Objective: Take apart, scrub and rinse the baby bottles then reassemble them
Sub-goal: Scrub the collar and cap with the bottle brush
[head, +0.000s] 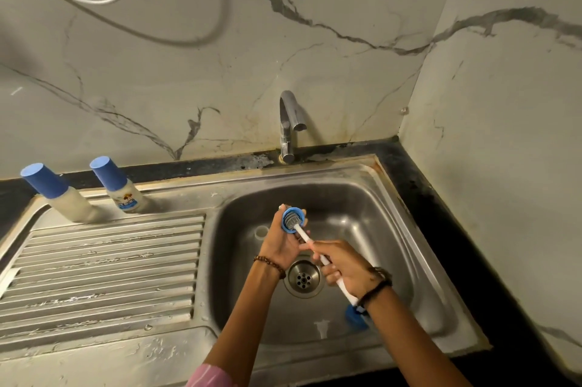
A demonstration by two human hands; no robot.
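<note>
Sink [371,185] walls ring both hands; left hand [282,248] grips blue ring [293,220] at 12 o'clock, right hand [345,263] clamps brush [302,233].

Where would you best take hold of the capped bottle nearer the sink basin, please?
Probably by the pale body of the bottle, coming from the front: it stands upright with its back close to the wall, and the blue cap might pull off.

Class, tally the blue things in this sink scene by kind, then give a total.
Blue bottle caps on standing bottles: 2
Blue bottle ring, gripped by left hand: 1
Blue brush-handle end: 1
Total: 4
</note>
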